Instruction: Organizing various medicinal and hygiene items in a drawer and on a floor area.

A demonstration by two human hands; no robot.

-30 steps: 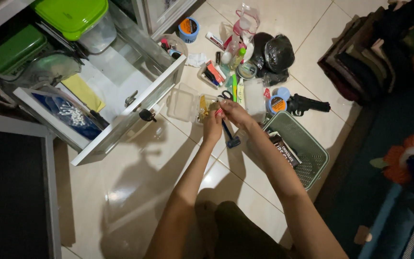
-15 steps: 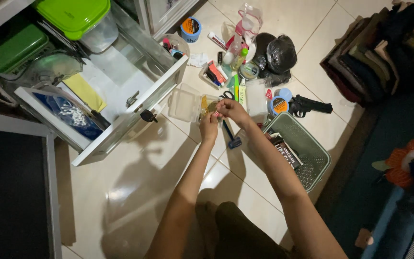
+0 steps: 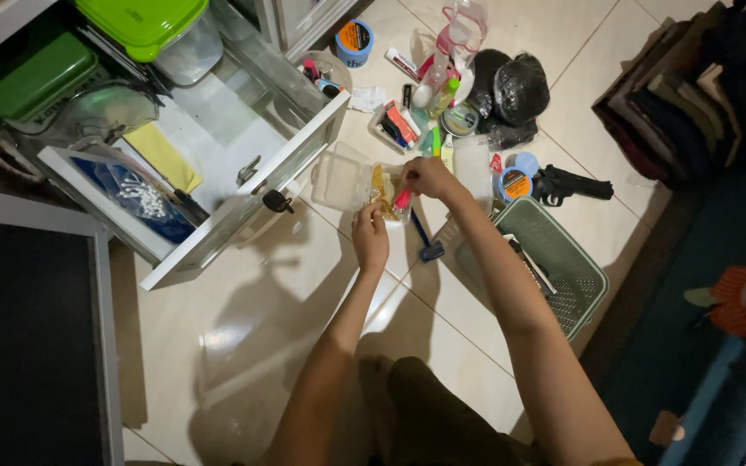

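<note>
My right hand (image 3: 429, 177) reaches over a clear plastic box (image 3: 338, 181) lying open on the tiled floor and pinches a small pink-tipped object (image 3: 402, 202) above the box's yellowish contents (image 3: 382, 193). My left hand (image 3: 370, 235) is curled just below the box, fingers closed; what it holds I cannot make out. A dark razor-like tool (image 3: 426, 244) lies on the tile between my arms. Scissors and other small items are hidden under my right hand.
An open white drawer (image 3: 243, 203) juts out at left, with green-lidded containers (image 3: 144, 22) above it. A green basket (image 3: 554, 267) sits right of my arm. Tape rolls (image 3: 353, 39), a toy pistol (image 3: 572, 184), black bags (image 3: 515, 86), tubes and folded clothes (image 3: 675, 103) surround them.
My hands have parted: the right moved up over the clear box with the pink-tipped object, the left dropped slightly lower. The camera view shifted a little.
</note>
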